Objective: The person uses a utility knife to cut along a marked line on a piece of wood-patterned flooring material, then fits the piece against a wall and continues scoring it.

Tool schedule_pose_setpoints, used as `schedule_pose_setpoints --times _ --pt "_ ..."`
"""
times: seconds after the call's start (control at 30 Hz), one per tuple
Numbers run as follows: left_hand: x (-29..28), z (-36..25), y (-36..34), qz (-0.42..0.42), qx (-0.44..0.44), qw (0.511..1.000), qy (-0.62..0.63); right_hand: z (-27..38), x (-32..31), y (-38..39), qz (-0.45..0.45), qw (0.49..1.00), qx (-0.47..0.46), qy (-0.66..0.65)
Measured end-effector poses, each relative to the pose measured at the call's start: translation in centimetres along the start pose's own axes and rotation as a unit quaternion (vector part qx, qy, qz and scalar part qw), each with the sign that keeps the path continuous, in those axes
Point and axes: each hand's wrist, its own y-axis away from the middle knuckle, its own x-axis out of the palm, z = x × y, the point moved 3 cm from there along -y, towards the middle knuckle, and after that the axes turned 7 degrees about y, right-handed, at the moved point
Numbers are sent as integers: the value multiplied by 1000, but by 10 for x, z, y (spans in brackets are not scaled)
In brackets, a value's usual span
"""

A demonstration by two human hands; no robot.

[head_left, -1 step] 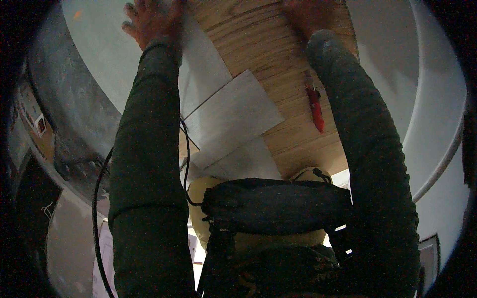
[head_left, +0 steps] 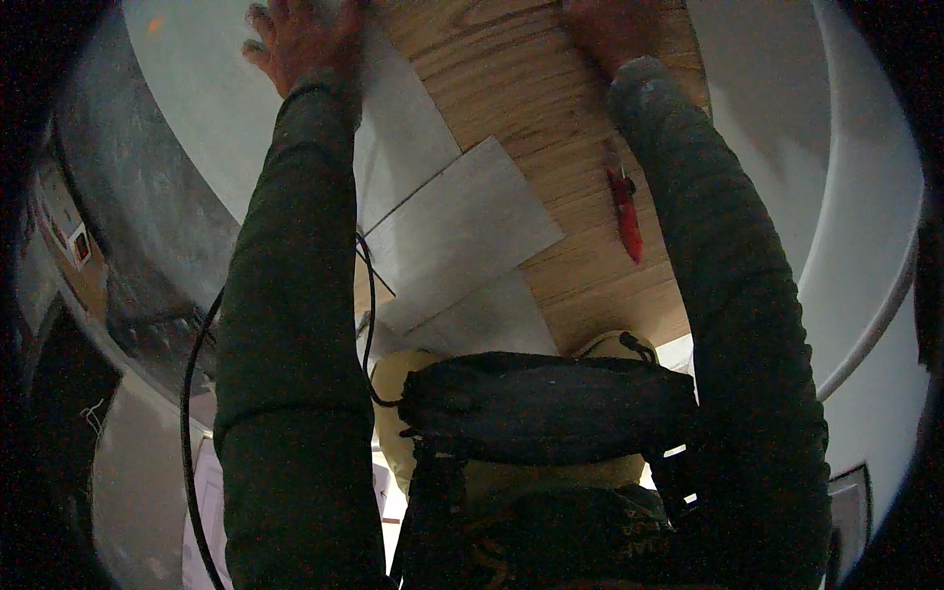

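At the top of the head view, my left hand [head_left: 303, 44] rests by a pale grey sheet [head_left: 408, 133], its fingers spread and holding nothing that I can see. My right hand [head_left: 618, 31] is over the wood-grain board [head_left: 511, 84] at the top edge; its fingers are dark and partly cut off by the frame. A red-handled utility knife [head_left: 626, 214] lies on the board beside my right forearm. Nearer to me, a loose pale grey rectangular piece [head_left: 467, 211] overlaps the board and the sheet, and neither hand touches it.
A black cable [head_left: 189, 442] runs down the left side, past my left forearm. The black pouch [head_left: 546, 405] at my waist hangs between my arms. On the right stands a white wall [head_left: 870, 295]; a dark grey surface [head_left: 138, 167] lies to the left.
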Motion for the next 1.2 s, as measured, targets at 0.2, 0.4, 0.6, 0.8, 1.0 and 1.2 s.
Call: schedule_pose_setpoints --times 0.2,0.4,0.6,0.8,1.0,1.2 --pt "4 1 9 -34 8 999 -27 -1 -9 2 15 1000 0 -21" --pt "3 -8 3 -25 -7 999 -38 -13 -6 0 19 998 -22 -47" --pt "2 -19 2 -44 2 999 -19 -22 -12 -4 36 998 -13 -43" --pt "2 -34 -12 -42 3 999 -24 -24 -15 -18 36 999 1 -8" --pt "-6 -40 -17 13 -33 999 -15 -36 -11 -26 18 999 -31 6" --pt "2 -43 -20 2 -20 1000 2 -47 -4 -25 1 999 -34 -29"
